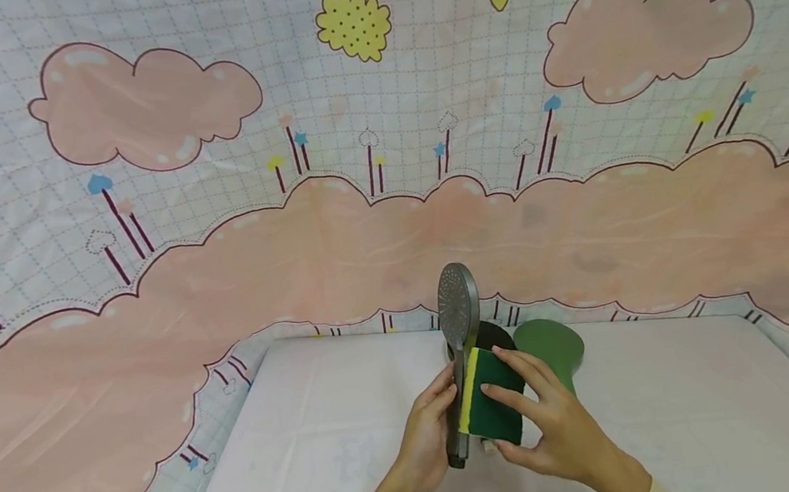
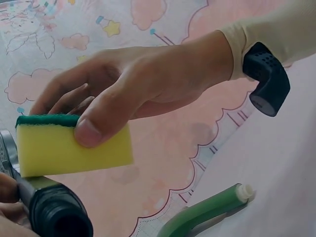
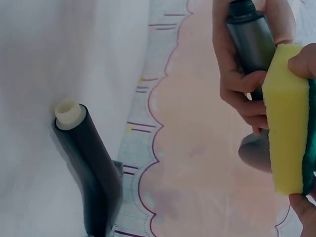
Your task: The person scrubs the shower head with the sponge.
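A grey shower head (image 1: 457,304) stands upright in my left hand (image 1: 423,448), which grips its handle; the spray face is at the top. My right hand (image 1: 569,440) pinches a yellow and green sponge (image 1: 497,404) between thumb and fingers. In the head view the sponge's yellow side lies along the shower head's handle. The left wrist view shows the handle's dark threaded end (image 2: 61,217) just under the yellow foam. From the right wrist, the left fingers (image 3: 247,94) are seen curled round the handle, with the sponge's edge close beside it.
Behind the hands lie a green shower head (image 1: 549,344) and a black one (image 1: 495,336), partly hidden by the sponge. Pale ends show on the green handle (image 2: 212,210) and the black handle (image 3: 96,168). A white-covered table (image 1: 329,423) meets a cloud-patterned cloth (image 1: 365,250).
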Available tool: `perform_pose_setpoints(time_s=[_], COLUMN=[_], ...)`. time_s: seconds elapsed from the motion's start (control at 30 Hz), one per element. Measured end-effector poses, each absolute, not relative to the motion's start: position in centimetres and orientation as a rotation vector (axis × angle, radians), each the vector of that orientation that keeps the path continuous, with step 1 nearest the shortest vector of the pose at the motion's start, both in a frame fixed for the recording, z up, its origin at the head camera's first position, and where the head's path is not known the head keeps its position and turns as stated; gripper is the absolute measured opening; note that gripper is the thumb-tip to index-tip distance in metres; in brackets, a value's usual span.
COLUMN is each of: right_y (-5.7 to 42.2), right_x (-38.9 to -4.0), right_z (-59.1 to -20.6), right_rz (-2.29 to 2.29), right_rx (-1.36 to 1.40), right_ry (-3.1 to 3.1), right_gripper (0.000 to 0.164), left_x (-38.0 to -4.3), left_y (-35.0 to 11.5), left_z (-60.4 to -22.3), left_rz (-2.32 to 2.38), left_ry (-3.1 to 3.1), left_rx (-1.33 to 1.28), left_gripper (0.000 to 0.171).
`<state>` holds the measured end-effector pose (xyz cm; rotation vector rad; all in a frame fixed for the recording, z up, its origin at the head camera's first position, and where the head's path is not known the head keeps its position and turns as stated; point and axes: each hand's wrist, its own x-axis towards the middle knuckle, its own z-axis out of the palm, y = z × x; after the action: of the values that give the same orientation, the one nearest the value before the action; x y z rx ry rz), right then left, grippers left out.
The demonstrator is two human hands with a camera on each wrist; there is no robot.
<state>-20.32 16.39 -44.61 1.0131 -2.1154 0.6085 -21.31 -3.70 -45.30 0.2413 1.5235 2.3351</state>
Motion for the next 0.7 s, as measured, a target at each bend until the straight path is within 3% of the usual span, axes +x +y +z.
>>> perform_pose_setpoints(time_s=[0.27, 0.7], right_y=[16.1, 15.3], right_x=[-19.7, -18.9], right_z=[-45.4, -46.4], right_rz=[0.600, 0.654], right_rx=[1.007, 1.081], right_ry=[-2.156, -2.085], right_gripper=[0.066, 0.053], left_x=[-21.4, -22.1], left_y=[-3.8, -3.9], left_z=[-45.3, -45.6], left_rz=[2.308, 2.345], left_ry=[1.557, 1.555], left_rx=[0.209, 0.195], left_gripper=[0.057, 0.073])
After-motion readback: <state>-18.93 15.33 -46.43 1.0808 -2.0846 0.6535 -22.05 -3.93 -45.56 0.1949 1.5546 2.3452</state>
